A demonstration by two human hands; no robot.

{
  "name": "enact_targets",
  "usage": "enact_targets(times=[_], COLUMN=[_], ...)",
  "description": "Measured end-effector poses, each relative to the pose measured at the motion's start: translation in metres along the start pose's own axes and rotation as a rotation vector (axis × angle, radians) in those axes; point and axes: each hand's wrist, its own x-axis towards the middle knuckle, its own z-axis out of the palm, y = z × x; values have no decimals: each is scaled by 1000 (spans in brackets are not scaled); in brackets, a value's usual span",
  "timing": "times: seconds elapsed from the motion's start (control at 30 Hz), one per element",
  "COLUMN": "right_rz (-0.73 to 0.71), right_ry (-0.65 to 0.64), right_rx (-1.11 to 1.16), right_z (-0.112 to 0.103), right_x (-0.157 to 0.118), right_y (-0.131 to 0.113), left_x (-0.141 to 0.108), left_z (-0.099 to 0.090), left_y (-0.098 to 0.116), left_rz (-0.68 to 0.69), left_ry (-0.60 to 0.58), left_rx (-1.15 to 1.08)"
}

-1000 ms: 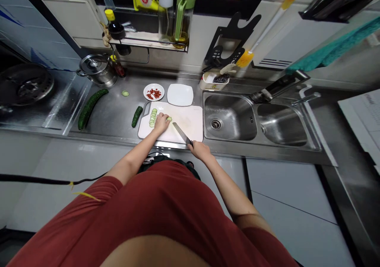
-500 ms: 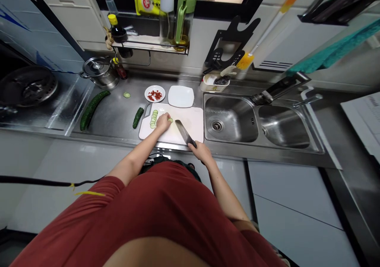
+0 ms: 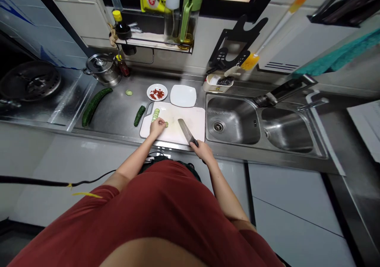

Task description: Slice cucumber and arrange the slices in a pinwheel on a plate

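- Pinching cucumber piece (image 3: 166, 124) in nearly closed fingertips of left hand (image 3: 157, 128), over cutting board (image 3: 194, 118).
- Gripping knife (image 3: 186, 130) in closed right hand (image 3: 203, 150).
- Partly covering cucumber slices (image 3: 156, 114); left of board, short cucumber (image 3: 139, 115).

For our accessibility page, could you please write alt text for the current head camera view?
A person's left hand holds a small cucumber piece beside cucumber slices on a white board; the right hand holds a knife. Behind the board sit a round plate of red pieces and a squarish plate, with a double sink at right.
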Motion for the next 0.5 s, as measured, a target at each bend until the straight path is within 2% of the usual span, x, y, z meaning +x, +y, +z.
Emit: enact_targets(times=[0.23, 0.5], right_rz=[35, 161], right_ry=[54, 163], right_rx=[59, 341], right_z=[4, 2], right_x=[10, 24], right_y=[6, 13], left_x=[7, 6], left_z=[-33, -44], left_y=[-37, -46], left_rz=[-79, -56], left_ry=[116, 162], left_rx=[29, 154])
